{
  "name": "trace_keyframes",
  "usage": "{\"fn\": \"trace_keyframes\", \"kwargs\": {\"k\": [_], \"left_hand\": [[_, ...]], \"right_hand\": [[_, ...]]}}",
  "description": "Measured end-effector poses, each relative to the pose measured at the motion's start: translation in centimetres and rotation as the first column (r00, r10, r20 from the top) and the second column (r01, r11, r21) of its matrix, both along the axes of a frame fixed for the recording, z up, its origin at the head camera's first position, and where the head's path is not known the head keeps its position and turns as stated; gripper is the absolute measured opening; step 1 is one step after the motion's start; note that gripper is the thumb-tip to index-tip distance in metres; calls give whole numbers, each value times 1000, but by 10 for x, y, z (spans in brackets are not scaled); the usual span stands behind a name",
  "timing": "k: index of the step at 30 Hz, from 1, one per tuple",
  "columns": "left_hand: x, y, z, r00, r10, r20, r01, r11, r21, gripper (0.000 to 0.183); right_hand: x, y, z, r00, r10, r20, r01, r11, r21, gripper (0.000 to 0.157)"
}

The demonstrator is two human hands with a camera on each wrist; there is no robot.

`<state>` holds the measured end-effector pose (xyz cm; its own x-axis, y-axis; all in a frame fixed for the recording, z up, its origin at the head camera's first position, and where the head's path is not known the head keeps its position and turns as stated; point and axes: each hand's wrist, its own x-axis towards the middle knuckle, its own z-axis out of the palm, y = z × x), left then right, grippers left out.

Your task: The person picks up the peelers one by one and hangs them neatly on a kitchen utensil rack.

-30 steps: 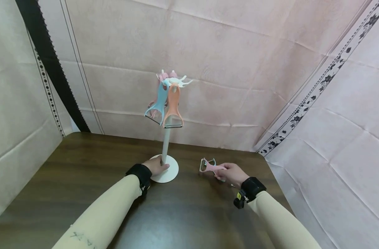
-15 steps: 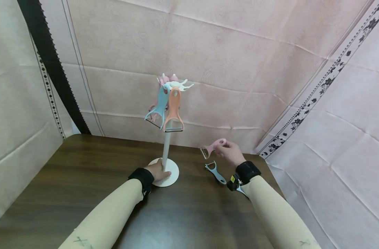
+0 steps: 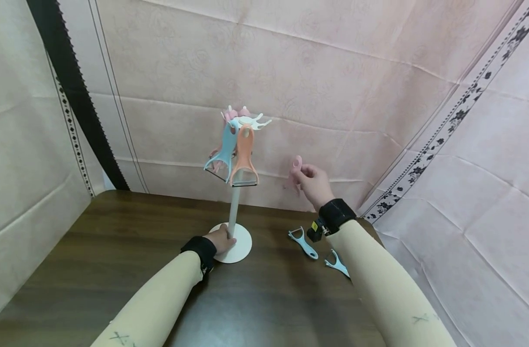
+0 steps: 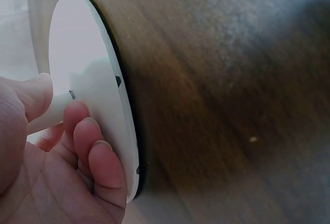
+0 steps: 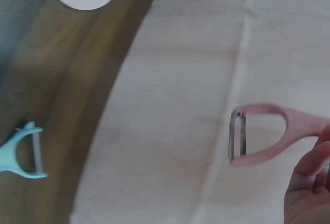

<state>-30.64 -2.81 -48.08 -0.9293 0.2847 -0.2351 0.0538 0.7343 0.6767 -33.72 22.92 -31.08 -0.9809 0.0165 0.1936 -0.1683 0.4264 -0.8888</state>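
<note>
My left hand (image 3: 221, 239) grips the foot of the pole (image 3: 234, 207) of a white stand, just above its round base (image 3: 243, 246). In the left wrist view the thumb and fingers lie around the pole, against the base (image 4: 77, 38). My right hand (image 3: 317, 186) pinches a pink peeler (image 5: 299, 123) by its handle, raised above the table to the right of the stand. The peeler's blade end points away from the fingers. From the stand's hooks (image 3: 257, 123) hang a blue peeler (image 3: 226, 148) and an orange peeler (image 3: 244, 149), with pink ones partly hidden behind.
Two light blue peelers lie on the brown table (image 3: 116, 250) below my right forearm: one (image 3: 306, 246) nearer the stand, the other (image 3: 337, 263) partly covered by the sleeve. Pale cloth (image 3: 312, 72) hangs behind the table and at both sides.
My right hand has lifted the pink peeler off the table and raised it up and slightly left, uncovering the blue peelers below. The left hand keeps its grip on the stand.
</note>
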Motion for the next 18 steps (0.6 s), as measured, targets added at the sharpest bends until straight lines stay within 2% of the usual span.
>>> {"fn": "trace_keyframes", "kwargs": {"k": [6, 12, 18], "left_hand": [[-4, -3, -6, 1000, -7, 17, 6, 1000, 24, 35], [-7, -4, -11, 1000, -14, 23, 13, 1000, 23, 34], [-6, -7, -12, 1000, -28, 5, 28, 999, 16, 36]], "right_hand": [[-5, -20, 22, 996, 1, -95, 2, 999, 32, 29], [-4, -39, 37, 980, 3, -201, 8, 998, 55, 26], [-2, -58, 52, 961, 46, -273, -37, 999, 36, 25]]}}
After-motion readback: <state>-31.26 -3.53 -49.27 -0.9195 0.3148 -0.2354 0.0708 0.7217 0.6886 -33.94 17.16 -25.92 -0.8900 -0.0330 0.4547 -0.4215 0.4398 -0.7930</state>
